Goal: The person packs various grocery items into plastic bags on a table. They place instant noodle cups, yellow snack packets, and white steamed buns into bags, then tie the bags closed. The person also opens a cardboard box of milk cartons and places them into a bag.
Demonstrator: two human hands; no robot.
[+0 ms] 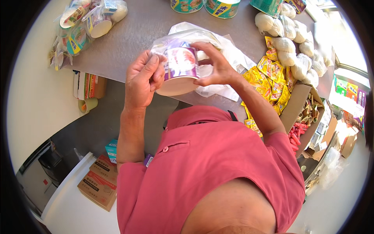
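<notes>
A purple-and-white instant noodle bowl [181, 63] is tilted above the table's near edge, its pale base turned towards me. Clear plastic bag film [172, 38] wraps its upper part. My left hand [145, 77] pinches a gathered bit of that bag at the bowl's left side. On the right, my right hand [216, 65] grips the bowl, fingers at the far end and thumb by the base rim. Behind the bowl, more white plastic bags [228, 52] lie spread on the grey tabletop [143, 17]. What else the bag holds is hidden.
Bagged noodle bowls [99, 25] sit at the far left, with green noodle bowls [188, 5] at the back. To the right are yellow sachets [267, 79], bagged round white items [285, 51] and an open cardboard box [295, 105]. Brown cartons [99, 187] stand low on the left.
</notes>
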